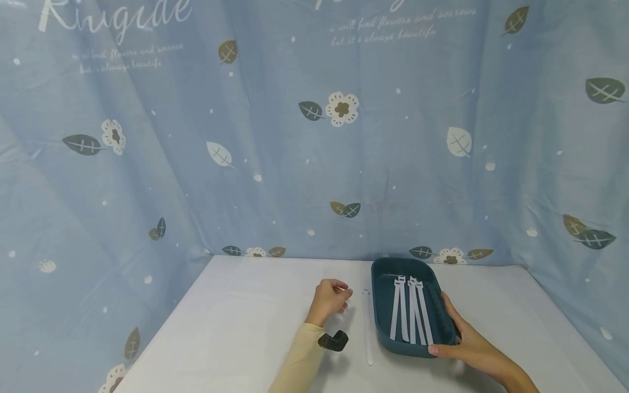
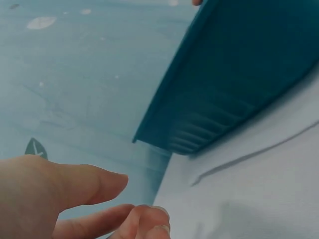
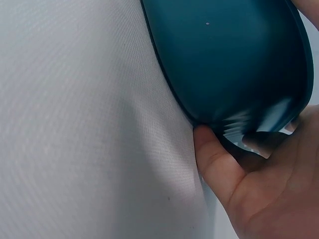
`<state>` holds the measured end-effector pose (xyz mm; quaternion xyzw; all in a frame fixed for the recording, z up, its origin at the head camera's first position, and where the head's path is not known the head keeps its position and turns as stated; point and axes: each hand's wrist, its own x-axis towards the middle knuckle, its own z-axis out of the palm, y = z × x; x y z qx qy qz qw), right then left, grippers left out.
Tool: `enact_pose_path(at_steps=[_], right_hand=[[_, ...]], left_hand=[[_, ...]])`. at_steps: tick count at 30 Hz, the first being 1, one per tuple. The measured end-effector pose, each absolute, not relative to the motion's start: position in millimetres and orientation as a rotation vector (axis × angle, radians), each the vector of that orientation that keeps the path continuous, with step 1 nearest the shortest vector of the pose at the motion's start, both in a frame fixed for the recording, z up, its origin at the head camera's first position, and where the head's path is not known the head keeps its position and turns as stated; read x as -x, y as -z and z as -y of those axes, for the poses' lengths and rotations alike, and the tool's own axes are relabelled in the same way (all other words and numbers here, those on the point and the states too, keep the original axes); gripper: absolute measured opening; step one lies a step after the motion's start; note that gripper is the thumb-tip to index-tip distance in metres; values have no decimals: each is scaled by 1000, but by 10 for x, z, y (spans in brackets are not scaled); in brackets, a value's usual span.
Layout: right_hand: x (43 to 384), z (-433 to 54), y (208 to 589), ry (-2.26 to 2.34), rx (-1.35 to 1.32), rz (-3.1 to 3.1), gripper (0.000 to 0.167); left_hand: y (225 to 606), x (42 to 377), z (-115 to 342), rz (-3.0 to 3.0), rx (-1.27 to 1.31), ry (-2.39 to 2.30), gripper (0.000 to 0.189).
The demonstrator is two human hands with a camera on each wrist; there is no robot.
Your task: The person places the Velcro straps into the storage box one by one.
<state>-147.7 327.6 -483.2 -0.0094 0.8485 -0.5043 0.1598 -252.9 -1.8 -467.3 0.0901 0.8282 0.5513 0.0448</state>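
My right hand (image 1: 469, 344) grips a dark teal plastic basket (image 1: 385, 273) at its near right corner, thumb over the rim and fingers along the outer side. The right wrist view shows the thumb (image 3: 212, 154) pressed at the rim. Several white strap-like cable ties (image 1: 413, 314) lie lengthwise inside, their slotted heads toward the far end. A single white cable tie (image 1: 369, 333) lies on the table just left of the basket. Close to its head, my left hand (image 1: 328, 300) hovers with loosely bent fingers, thumb and fingertips apart (image 2: 99, 186), holding nothing.
A white-covered table (image 1: 236, 316) spreads beneath both hands. Behind it and at both sides hangs a blue curtain (image 1: 275, 164) with printed leaves and flowers. A black strap-like band (image 1: 334, 341) sits at the left wrist.
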Motion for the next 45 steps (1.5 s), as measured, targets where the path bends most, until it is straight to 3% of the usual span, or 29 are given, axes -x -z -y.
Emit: enact_pose_path(at_steps=[21,45], right_hand=[[1464,-3286,4843,1446,19,-2422,122],[1465,-3269,4818,1449,15,-2407,122]], left_hand=[[4772,2391,-170,-2696,-222,-1391,32],[4833,2242,-369,-2785,-379,-1252,35]])
